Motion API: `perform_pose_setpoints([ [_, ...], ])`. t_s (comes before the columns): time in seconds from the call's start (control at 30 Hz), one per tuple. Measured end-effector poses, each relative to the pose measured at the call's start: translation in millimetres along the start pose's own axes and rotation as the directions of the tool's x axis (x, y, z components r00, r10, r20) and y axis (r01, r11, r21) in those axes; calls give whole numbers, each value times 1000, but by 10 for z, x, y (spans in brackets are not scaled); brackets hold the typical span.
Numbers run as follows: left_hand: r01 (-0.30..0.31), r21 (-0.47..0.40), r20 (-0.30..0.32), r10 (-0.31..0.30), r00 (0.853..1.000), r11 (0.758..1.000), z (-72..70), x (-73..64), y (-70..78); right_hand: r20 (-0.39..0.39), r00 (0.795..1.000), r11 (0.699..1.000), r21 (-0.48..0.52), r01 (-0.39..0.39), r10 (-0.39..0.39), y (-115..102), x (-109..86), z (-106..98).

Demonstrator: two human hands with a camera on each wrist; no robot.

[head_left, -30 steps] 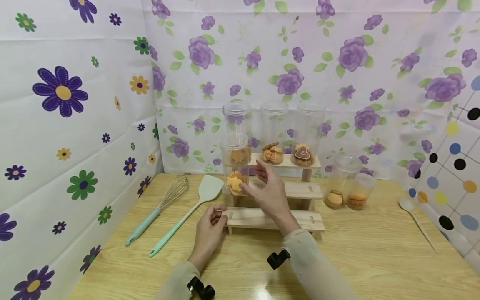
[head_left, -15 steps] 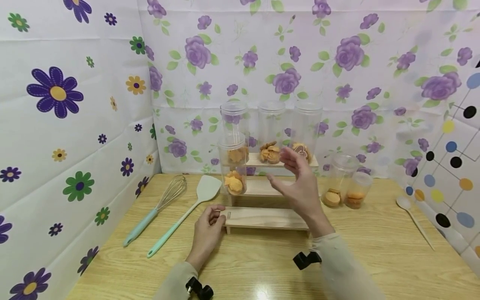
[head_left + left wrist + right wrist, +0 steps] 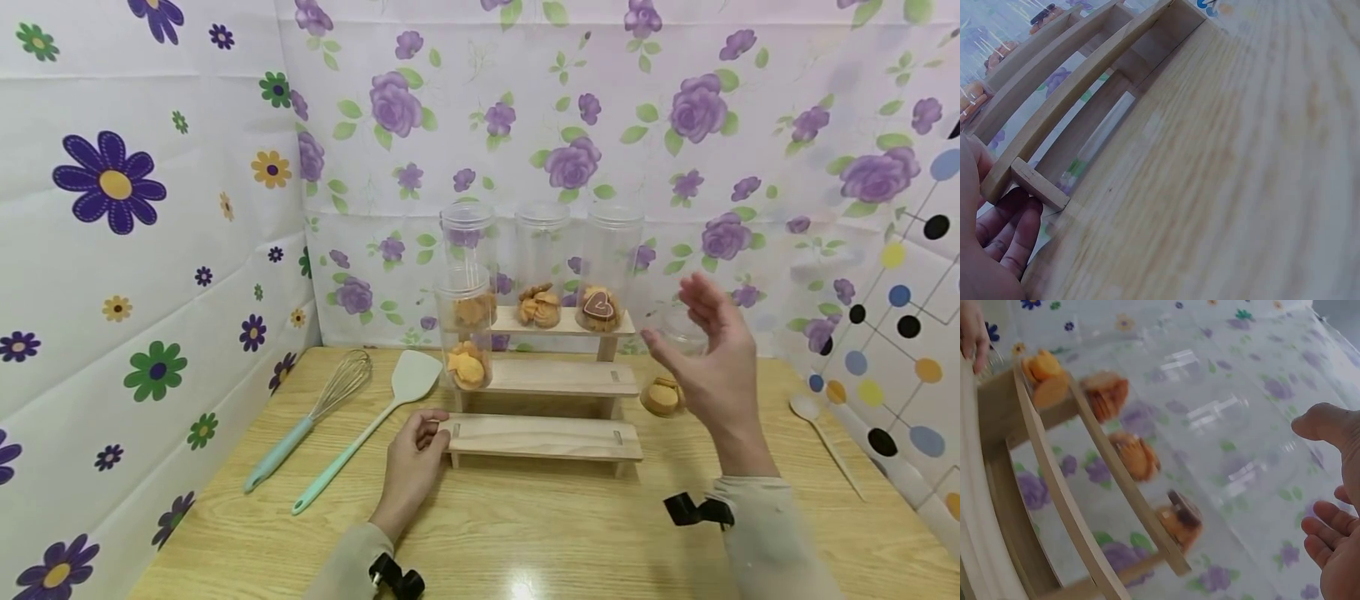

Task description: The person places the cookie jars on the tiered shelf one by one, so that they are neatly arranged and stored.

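Note:
A three-tier wooden display stand [image 3: 547,437] rests on the table. My left hand [image 3: 414,454] grips the left end of its lowest shelf; the left wrist view shows the fingers [image 3: 1022,234] curled below the board. Three clear jars with cookies line the top tier: left [image 3: 468,237], middle [image 3: 540,267] and right [image 3: 611,267]. Another cookie jar [image 3: 465,333] stands at the left of the middle tier. My right hand [image 3: 716,371], thumb and fingers spread and holding nothing, overlaps a cookie jar [image 3: 662,398] right of the stand. The smaller jar there is hidden behind the hand.
At left lie a whisk [image 3: 303,429] and a pale spatula [image 3: 416,379] with a mint handle. A white spoon [image 3: 825,442] lies near the table's right edge. Flower-patterned cloth [image 3: 510,150] hangs behind the stand.
My right hand has moved rightward, from beside the middle-tier jar past the stand to the jars on the table. The left hand has stayed on the lowest shelf.

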State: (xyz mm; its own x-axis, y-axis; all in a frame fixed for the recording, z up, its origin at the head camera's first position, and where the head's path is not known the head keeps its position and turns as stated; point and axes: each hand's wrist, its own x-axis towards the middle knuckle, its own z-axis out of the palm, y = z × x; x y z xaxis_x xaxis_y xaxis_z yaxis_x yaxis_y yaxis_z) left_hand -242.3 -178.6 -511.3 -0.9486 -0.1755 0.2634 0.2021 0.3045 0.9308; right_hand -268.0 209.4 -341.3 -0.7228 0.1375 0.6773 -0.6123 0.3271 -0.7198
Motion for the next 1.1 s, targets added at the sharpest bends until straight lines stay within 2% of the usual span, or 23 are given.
perform_pose_setpoints([
  [0.33,0,4,-1,0,1000,1000,-19,-1,3,-101,993,995,-65,-75,68,289,56,-421],
  [0.5,7,3,3,-7,1000,1000,-4,-2,-4,-155,978,983,-102,-153,136,450,45,-608],
  [0.63,19,8,9,-19,1000,1000,0,-3,-2,-198,962,975,-80,-205,186,600,19,-738],
  [0.87,24,8,12,-24,1000,1000,-5,-1,7,-218,940,959,-47,-279,263,913,-76,-834],
  [1.1,9,-12,3,-9,1000,1000,-6,-2,14,-199,924,940,-34,-339,326,1272,-199,-839],
])
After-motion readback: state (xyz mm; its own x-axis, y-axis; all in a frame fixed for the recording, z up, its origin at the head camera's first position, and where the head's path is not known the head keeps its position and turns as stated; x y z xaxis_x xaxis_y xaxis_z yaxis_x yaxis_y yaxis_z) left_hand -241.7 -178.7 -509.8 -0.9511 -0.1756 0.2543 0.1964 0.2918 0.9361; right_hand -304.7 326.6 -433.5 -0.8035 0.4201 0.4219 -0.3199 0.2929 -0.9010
